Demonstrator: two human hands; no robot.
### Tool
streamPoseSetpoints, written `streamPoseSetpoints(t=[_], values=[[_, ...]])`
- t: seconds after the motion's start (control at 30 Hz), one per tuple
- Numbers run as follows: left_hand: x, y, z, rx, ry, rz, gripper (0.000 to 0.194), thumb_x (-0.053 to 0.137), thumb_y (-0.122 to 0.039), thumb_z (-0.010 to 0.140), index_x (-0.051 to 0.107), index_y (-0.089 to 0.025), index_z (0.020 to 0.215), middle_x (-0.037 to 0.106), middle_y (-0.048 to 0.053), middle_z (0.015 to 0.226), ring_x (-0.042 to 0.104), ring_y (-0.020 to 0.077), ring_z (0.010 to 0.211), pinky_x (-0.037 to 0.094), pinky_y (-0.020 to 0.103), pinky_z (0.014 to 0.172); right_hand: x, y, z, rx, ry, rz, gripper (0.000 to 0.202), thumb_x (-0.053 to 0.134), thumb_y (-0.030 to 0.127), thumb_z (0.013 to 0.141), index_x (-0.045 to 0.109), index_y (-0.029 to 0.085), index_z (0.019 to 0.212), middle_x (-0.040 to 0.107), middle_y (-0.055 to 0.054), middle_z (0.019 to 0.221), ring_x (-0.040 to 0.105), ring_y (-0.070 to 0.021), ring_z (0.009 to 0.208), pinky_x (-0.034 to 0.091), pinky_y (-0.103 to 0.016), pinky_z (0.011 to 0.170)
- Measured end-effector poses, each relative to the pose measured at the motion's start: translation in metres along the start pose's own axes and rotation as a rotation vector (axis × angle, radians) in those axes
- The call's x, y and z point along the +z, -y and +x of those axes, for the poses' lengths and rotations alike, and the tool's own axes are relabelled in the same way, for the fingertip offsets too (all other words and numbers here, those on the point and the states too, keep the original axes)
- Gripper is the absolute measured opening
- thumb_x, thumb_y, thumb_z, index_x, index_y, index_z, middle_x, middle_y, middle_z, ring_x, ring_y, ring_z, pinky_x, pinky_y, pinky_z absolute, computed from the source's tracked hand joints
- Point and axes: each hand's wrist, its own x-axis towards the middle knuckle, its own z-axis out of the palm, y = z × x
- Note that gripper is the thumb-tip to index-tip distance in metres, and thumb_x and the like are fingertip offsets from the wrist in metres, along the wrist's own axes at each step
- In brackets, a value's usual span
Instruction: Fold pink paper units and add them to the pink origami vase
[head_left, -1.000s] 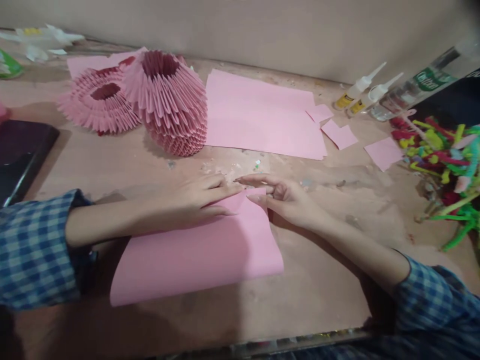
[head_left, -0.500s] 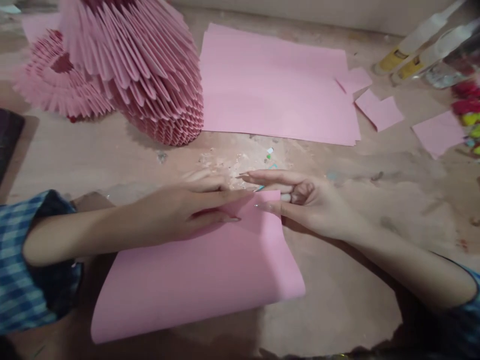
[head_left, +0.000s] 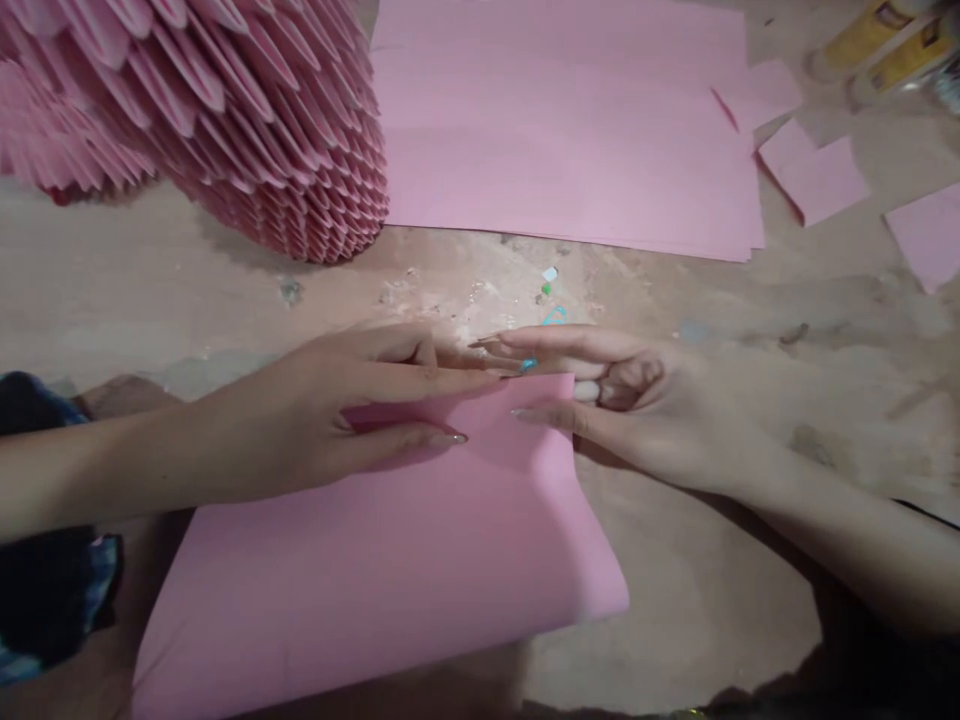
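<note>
Your left hand (head_left: 337,420) lies across the far edge of the folded pink paper sheet (head_left: 390,560) that rests on the dusty tan bench (head_left: 712,560) right in front of you; its grip is on that sheet, with the thumb pressed on top and the long fingers stretched along the upper layer's edge, a fold of the paper caught between them. Your right hand (head_left: 637,400) meets it from the other side at the sheet's far right corner: the thumb tip rests on the paper and the forefinger reaches toward your left fingertips, the other fingers curled in, so it pinches the same corner lightly; how firmly, you cannot tell from this view. The two hands nearly touch at the fingertips. The sheet's near fold runs rounded, not creased flat, toward the lower edge of the view. Beyond your hands, well apart, a stack of flat pink paper sheets (head_left: 570,130) lies on the bench, with small pink paper squares (head_left: 817,175) just to its right. At the far left stands a pink vase-shaped model built of folded paper pieces (head_left: 247,110), its base on the bench. Two yellow-labelled glue bottles (head_left: 877,40) lie at the top right corner. Tiny coloured scraps (head_left: 547,285) dot the bench between the stack and your fingers.
</note>
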Motion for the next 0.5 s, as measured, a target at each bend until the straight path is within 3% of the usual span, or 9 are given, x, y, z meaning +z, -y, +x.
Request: streamPoseSetpoints(t=[0.1,0.23,0.4,0.5], values=[[0.0004,-0.0006,0.0006,0.051,-0.030,0.008,0.044,0.057,-0.040,0.117,0.059,-0.042,0.161,0.070,-0.004,0.106,0.066,0.0136,0.098,0.059,0.023,0.089,0.0004,-0.0001,-0.0011,0.009,-0.001,0.012,0.027,0.085,0.025,0.097,0.084,0.030,0.123,0.078,0.003,0.077,0.084,-0.0271,0.112,0.073,-0.033,0.083],[0.0036,-0.0021,0.0015,0.095,-0.059,0.041,0.040,0.055,-0.033,0.118,0.063,-0.033,0.157,0.072,-0.002,0.119,0.069,0.0139,0.113,0.059,0.023,0.104,-0.0013,-0.0002,-0.0013,0.018,0.001,-0.022,0.024,0.084,0.031,0.100,0.084,0.030,0.123,0.073,0.003,0.071,0.084,-0.0269,0.107,0.071,-0.029,0.077],[0.0065,-0.0015,0.0023,0.136,-0.098,0.089,0.035,0.049,-0.029,0.120,0.064,-0.030,0.151,0.070,-0.005,0.120,0.069,0.0127,0.117,0.059,0.026,0.109,-0.0030,0.0029,-0.0030,0.047,0.018,-0.136,0.035,0.082,0.035,0.101,0.081,0.027,0.135,0.071,0.003,0.068,0.083,-0.0225,0.091,0.066,-0.025,0.068],[0.0069,-0.0004,0.0026,0.174,-0.119,0.116,0.033,0.049,-0.023,0.120,0.065,-0.027,0.149,0.069,-0.004,0.116,0.069,0.0099,0.111,0.062,0.025,0.104,-0.0038,0.0047,-0.0041,0.051,0.029,-0.200,0.041,0.078,0.034,0.103,0.077,0.026,0.144,0.068,0.004,0.066,0.080,-0.0194,0.082,0.062,-0.024,0.066]])
